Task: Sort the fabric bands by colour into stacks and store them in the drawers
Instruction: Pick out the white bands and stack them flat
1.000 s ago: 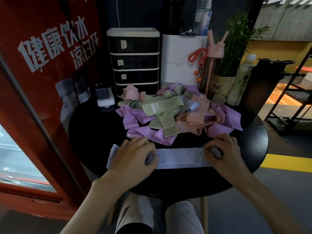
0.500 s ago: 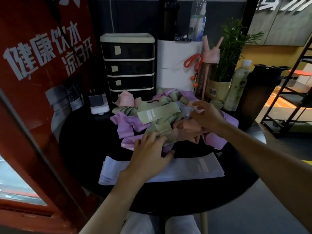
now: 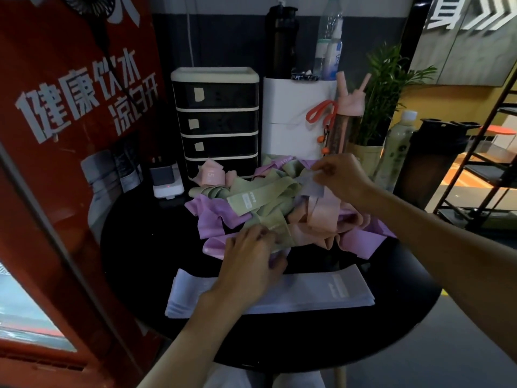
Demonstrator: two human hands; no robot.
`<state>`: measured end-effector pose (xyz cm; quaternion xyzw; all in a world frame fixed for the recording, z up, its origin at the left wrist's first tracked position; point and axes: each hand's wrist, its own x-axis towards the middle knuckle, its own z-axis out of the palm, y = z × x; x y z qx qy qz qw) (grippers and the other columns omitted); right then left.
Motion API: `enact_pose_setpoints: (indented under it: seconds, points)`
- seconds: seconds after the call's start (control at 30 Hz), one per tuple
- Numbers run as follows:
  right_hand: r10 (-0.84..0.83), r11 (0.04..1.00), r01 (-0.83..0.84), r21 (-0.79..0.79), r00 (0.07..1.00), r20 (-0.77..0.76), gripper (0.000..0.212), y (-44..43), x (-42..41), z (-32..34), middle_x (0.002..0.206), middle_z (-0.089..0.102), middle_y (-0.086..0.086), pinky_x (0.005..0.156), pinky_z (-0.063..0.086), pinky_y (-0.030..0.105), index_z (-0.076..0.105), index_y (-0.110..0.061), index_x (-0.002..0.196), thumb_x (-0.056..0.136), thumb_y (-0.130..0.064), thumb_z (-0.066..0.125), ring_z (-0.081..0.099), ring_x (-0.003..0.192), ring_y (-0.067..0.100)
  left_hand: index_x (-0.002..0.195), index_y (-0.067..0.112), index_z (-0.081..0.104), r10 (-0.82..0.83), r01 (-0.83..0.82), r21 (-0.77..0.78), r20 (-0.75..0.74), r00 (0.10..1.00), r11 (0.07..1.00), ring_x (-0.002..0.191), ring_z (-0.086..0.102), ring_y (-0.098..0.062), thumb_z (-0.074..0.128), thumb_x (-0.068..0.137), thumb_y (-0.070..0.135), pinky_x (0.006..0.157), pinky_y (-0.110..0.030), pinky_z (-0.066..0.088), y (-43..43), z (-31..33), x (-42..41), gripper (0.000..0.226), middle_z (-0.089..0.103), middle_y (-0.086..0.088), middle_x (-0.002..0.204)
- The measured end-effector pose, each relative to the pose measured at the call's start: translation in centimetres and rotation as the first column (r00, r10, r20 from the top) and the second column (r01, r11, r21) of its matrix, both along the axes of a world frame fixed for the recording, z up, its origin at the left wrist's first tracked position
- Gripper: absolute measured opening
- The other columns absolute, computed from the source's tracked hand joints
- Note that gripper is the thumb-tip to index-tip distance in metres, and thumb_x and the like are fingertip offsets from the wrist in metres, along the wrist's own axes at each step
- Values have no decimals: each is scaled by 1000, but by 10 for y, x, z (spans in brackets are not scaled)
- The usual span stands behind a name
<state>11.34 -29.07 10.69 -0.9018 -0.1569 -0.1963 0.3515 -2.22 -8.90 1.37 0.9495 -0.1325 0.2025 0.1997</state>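
Observation:
A tangled heap of fabric bands lies on the round black table: green bands, purple bands and pink bands. A flat stack of pale lavender bands lies at the near edge. My right hand pinches the end of a pale lavender band at the top of the heap. My left hand rests on the heap's near side, fingers on a green and a purple band. The black drawer unit stands behind, all drawers shut.
A white charger block sits left of the heap. Behind are a white box, a pink bottle, a potted plant and a green bottle. A red cabinet stands close at left.
Both hands left the flat lavender stack and moved up to the heap. My right hand has since lifted a pale lavender band's end from the pile.

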Motion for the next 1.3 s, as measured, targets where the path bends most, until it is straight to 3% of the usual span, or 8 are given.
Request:
enact_pose_setpoints:
  seconds: [0.23,0.37,0.47,0.57,0.67,0.8,1.0,1.3]
  points:
    - [134,989,-142,35,978,160,22,5,-32,65,84,62,-1,69,42,8,71,-3,104,86,7,64,55,71,-3,94,13,67,-44,55,-58,188,981,997,89,62,-32,41,83,37,74,-47,50,-4,68,-3,37,66,-4,96]
    - [219,965,-237,115,964,150,22,12,-53,92,111,66,26,78,45,22,69,-11,100,86,6,65,62,101,29,106,14,67,-67,122,-231,233,970,965,98,62,-27,56,88,25,85,-45,51,-1,108,6,24,67,-4,106]
    - [288,943,-306,134,948,135,20,19,-80,106,125,57,33,76,45,11,67,2,106,89,8,59,29,118,20,119,15,61,-110,198,-444,217,970,874,108,58,-15,62,95,20,89,-33,49,7,130,16,24,62,2,115]
    - [353,911,-360,199,933,70,19,24,-96,108,118,65,15,83,48,25,68,-1,105,89,7,60,52,108,14,125,13,58,-200,252,-599,154,968,760,115,59,-12,59,98,24,86,-21,50,16,144,25,29,63,2,122]
    - [435,873,-423,244,900,1,21,28,-100,102,87,64,-4,77,49,11,68,-12,96,87,6,63,61,77,-5,137,9,51,-329,240,-701,7,944,672,114,61,-8,54,102,21,81,-12,50,22,148,23,38,62,-2,130]
    - [484,853,-465,239,875,-25,26,32,-101,92,84,65,-2,71,48,10,68,-19,91,85,7,65,61,75,-4,131,8,59,-411,235,-702,-91,907,672,109,66,-17,58,99,21,96,-33,52,31,140,21,35,70,-12,118]
    - [517,838,-469,281,846,-132,21,31,-102,79,88,65,15,75,50,24,66,-14,93,87,6,64,61,81,14,81,17,71,-365,217,-599,-136,921,771,63,53,-7,70,91,33,58,-21,41,46,147,11,19,63,-1,71]
    - [478,878,-442,183,792,-380,12,19,-98,62,96,74,-4,80,52,17,74,-12,98,91,-10,64,67,91,4,84,16,78,-351,210,-515,-194,916,831,76,57,-21,75,87,27,72,-35,42,62,160,7,11,72,-25,90]
